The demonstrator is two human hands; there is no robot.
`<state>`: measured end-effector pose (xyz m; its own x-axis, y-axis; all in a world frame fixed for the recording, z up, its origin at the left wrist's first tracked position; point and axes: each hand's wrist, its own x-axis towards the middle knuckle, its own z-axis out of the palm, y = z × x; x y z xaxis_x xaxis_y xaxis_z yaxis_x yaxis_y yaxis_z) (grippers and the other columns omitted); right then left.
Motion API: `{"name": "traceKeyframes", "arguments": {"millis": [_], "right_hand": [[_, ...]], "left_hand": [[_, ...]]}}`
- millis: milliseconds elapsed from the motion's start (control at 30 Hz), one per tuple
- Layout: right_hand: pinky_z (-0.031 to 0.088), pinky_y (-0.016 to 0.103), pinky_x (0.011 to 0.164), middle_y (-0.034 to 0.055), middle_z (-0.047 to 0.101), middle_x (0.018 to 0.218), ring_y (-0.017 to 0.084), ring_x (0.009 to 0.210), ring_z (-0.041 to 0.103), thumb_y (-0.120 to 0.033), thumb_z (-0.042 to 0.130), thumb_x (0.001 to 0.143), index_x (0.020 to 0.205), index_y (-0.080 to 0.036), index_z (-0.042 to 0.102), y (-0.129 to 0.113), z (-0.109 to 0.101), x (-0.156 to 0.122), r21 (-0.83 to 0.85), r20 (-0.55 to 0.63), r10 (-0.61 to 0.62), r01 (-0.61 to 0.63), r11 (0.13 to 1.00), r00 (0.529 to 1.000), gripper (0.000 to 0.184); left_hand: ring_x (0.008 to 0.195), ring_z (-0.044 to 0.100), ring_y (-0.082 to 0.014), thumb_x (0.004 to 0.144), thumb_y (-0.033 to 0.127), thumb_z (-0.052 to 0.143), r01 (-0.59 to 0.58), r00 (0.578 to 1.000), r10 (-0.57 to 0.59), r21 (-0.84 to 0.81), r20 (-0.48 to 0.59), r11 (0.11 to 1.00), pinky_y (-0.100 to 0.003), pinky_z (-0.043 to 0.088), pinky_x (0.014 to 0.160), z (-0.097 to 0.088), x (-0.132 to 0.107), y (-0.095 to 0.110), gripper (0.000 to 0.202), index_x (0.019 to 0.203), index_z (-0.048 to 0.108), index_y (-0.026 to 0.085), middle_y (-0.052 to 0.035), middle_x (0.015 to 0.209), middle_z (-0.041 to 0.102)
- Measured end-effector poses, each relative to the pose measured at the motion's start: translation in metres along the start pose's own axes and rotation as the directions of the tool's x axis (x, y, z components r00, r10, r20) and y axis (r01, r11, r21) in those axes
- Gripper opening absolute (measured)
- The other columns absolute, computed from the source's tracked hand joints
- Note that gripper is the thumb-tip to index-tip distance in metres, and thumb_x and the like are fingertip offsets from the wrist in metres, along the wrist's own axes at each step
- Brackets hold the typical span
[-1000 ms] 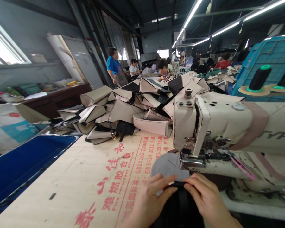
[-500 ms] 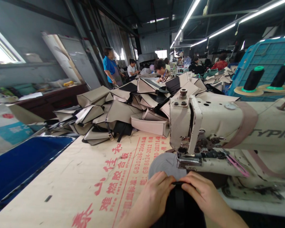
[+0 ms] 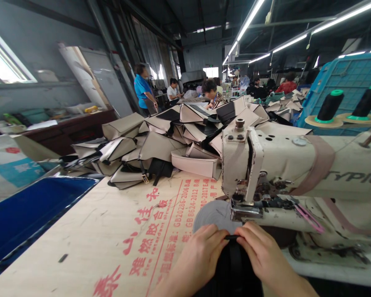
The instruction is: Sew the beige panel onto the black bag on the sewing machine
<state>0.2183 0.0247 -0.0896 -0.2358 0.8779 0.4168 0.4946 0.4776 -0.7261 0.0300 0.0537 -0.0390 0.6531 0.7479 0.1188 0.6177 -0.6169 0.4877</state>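
Observation:
Both hands pinch the top edge of a black piece (image 3: 235, 268), perhaps a bag part with a strap-like strip down its middle; its lower part runs out of the frame. My left hand (image 3: 204, 251) is closed on the edge from the left. From the right, my right hand (image 3: 259, 249) grips the same edge, the fingertips a short gap apart. Just beyond my fingers lies a round grey disc (image 3: 208, 214) on the board. The sewing machine (image 3: 266, 165), cream and worn, has its needle area right above and behind my right hand.
A large heap of beige and black bag pieces (image 3: 160, 144) covers the far part of the plywood board (image 3: 111, 231). To the left is a blue bin (image 3: 43, 206). Black thread spools (image 3: 330, 106) stand by a blue crate (image 3: 355, 74). Several co-workers are in the background.
My hands stay on the black piece's edge almost unmoved. The view has shifted very slightly. In the background, the standing person in blue has turned a little and moved an arm.

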Motion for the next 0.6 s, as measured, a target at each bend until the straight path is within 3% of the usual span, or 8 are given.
{"name": "traceKeyframes", "arguments": {"millis": [67, 233, 367, 467, 533, 600], "right_hand": [[0.040, 0.035, 0.073, 0.0040, 0.052, 0.090, 0.019, 0.084, 0.051, -0.025, 0.033, 0.096, 0.094, -0.021, 0.049, -0.004, -0.002, 0.001, 0.030, 0.034, 0.049, -0.050, 0.998, 0.998, 0.016], [0.038, 0.030, 0.081, 0.0022, 0.054, 0.091, 0.017, 0.090, 0.052, -0.029, 0.037, 0.095, 0.090, -0.022, 0.054, -0.014, -0.005, 0.003, 0.152, 0.088, 0.184, -0.195, 0.969, 0.979, 0.019], [0.037, 0.028, 0.076, 0.0011, 0.054, 0.083, 0.015, 0.081, 0.052, -0.035, 0.037, 0.095, 0.081, -0.020, 0.053, -0.017, -0.001, 0.000, 0.234, 0.081, 0.196, -0.210, 0.949, 0.977, 0.026], [0.034, 0.028, 0.071, 0.0007, 0.054, 0.080, 0.015, 0.077, 0.051, -0.035, 0.035, 0.095, 0.078, -0.020, 0.052, -0.018, 0.001, -0.006, 0.178, 0.034, 0.175, -0.179, 0.968, 0.984, 0.028], [0.033, 0.028, 0.070, 0.0007, 0.054, 0.080, 0.015, 0.076, 0.051, -0.035, 0.035, 0.095, 0.079, -0.020, 0.053, -0.019, 0.000, -0.011, 0.129, 0.005, 0.153, -0.152, 0.980, 0.988, 0.029], [0.032, 0.028, 0.070, 0.0007, 0.055, 0.080, 0.015, 0.076, 0.051, -0.035, 0.035, 0.096, 0.080, -0.020, 0.054, -0.021, -0.002, -0.015, 0.105, -0.008, 0.137, -0.135, 0.985, 0.991, 0.029]], "left_hand": [[0.083, 0.052, -0.0181, 0.095, 0.023, 0.031, -0.006, 1.000, 0.006, 0.037, 0.014, 0.999, -0.029, 0.043, 0.073, -0.002, 0.000, 0.001, 0.026, 0.096, 0.057, 0.020, -0.0044, 0.089, 0.056], [0.085, 0.052, -0.0171, 0.093, 0.023, 0.036, 0.069, 0.997, -0.070, -0.073, -0.020, 0.995, -0.028, 0.041, 0.075, -0.005, 0.000, 0.009, 0.022, 0.094, 0.058, 0.021, -0.0019, 0.089, 0.058], [0.086, 0.053, -0.0160, 0.092, 0.023, 0.039, 0.070, 0.997, -0.075, -0.120, -0.033, 0.990, -0.028, 0.041, 0.076, -0.011, 0.000, 0.017, 0.020, 0.092, 0.059, 0.020, -0.0012, 0.088, 0.058], [0.083, 0.055, -0.0148, 0.091, 0.026, 0.041, 0.102, 0.995, -0.104, -0.172, -0.004, 0.980, -0.026, 0.043, 0.075, -0.017, -0.007, 0.023, 0.021, 0.089, 0.061, 0.020, -0.0010, 0.087, 0.059], [0.092, 0.056, -0.0166, 0.086, 0.024, 0.048, 0.144, 0.989, -0.139, -0.162, 0.041, 0.976, -0.028, 0.045, 0.083, -0.020, -0.016, 0.026, 0.018, 0.099, 0.061, 0.021, -0.0018, 0.098, 0.060], [0.109, 0.052, -0.0213, 0.078, 0.018, 0.053, 0.203, 0.977, -0.196, -0.094, 0.084, 0.975, -0.033, 0.042, 0.095, -0.019, -0.025, 0.028, 0.040, 0.118, 0.055, 0.021, -0.0052, 0.117, 0.057]]}}
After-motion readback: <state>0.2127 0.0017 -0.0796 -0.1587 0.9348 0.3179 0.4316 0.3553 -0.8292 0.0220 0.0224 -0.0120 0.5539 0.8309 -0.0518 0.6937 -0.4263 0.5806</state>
